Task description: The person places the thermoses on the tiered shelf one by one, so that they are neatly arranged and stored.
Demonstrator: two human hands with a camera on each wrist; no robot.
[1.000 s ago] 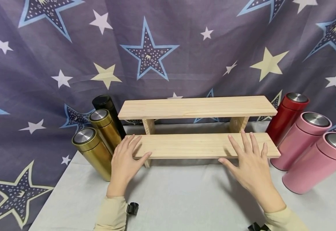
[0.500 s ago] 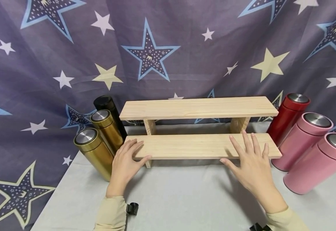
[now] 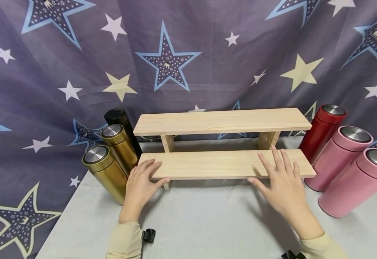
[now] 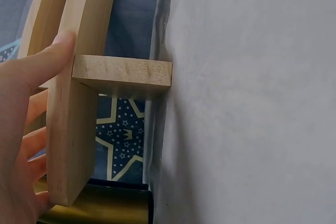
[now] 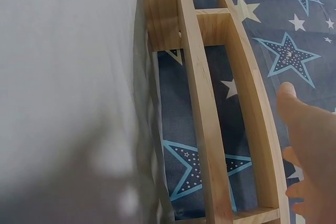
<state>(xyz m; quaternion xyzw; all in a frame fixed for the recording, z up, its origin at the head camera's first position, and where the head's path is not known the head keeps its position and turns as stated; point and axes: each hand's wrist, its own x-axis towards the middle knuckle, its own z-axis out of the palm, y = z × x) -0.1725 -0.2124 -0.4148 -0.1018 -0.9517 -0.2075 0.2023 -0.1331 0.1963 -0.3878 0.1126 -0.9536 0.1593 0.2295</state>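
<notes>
A light wooden two-tier rack (image 3: 204,165) stands on the cloth-covered table, its upper board behind and above the lower one. My left hand (image 3: 141,189) rests on the left end of the lower board, with the thumb along its front edge and the fingers laid over the top. The left wrist view shows that thumb against the board (image 4: 79,129), above an upright leg (image 4: 123,71). Over the right end of the lower board, my right hand (image 3: 284,187) is spread flat and holds nothing. In the right wrist view a gap shows between that hand (image 5: 315,145) and the rack.
Left of the rack stand two gold vacuum flasks (image 3: 107,176) and a black one (image 3: 128,126), close beside my left hand. On the right are a red flask (image 3: 321,133) and two pink ones (image 3: 353,187). A star-patterned curtain (image 3: 208,72) hangs behind the grey-white table cloth (image 3: 208,223).
The fingers of my left hand have drawn slightly back toward the front edge of the lower board. My right hand, the rack and the flasks stay where they were.
</notes>
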